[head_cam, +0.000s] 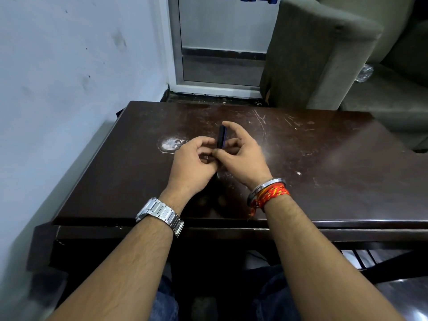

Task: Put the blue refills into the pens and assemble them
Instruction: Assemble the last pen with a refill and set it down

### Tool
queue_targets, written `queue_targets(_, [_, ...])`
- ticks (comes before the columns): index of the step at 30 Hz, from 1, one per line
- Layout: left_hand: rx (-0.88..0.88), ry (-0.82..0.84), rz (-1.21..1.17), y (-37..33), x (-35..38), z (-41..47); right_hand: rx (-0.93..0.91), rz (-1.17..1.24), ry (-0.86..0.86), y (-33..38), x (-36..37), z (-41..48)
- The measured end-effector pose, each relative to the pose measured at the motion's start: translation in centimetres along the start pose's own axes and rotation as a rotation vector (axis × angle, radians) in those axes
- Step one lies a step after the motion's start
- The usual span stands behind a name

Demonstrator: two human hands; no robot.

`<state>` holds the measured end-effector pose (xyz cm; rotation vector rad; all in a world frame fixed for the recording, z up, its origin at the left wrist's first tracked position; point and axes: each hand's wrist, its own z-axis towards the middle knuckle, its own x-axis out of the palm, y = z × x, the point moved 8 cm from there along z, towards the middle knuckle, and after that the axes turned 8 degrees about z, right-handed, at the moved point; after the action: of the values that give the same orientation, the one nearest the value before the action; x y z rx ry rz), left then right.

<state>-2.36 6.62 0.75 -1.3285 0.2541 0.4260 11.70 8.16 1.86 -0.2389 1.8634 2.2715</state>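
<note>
Hands meet over the middle of the dark, scratched worktop (301,158). The left hand (192,163) is curled shut around the lower end of a dark pen (221,137), and the right hand (240,156) pinches it just beside the left thumb, with its forefinger lifted clear above. The pen stands nearly upright between them, raised off the worktop, a blue edge showing along one side. Whether a refill is already inside cannot be told; the joint is hidden by the fingers. No loose refills or other pens show on the worktop. Likely trouble: a small part slipping from the pinch and rolling off the near edge, or a thin refill bending if pushed in at a slant.
</note>
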Motion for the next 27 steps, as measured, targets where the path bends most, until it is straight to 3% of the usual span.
queue_targets(3, [0.001,-0.023,0.036,0.2,-0.2,0.0,0.097,0.081,0.099,-0.9,0.8,-0.2])
queue_targets(6, [0.009,-0.023,0.031,0.3,0.0,0.1,0.104,0.154,0.087,-0.8,0.6,-0.2])
queue_targets(13, [-0.024,0.070,0.054,0.6,0.6,0.1,0.023,-0.046,-0.025,-0.4,-0.8,-0.3])
queue_targets(17, [-0.068,0.064,0.041,1.1,0.4,0.2,-0.009,-0.040,-0.062,0.1,-1.1,-0.2])
queue_targets(27, [-0.072,0.082,-0.001,1.3,0.4,0.2,0.023,-0.070,0.044,-0.1,-0.9,-0.1])
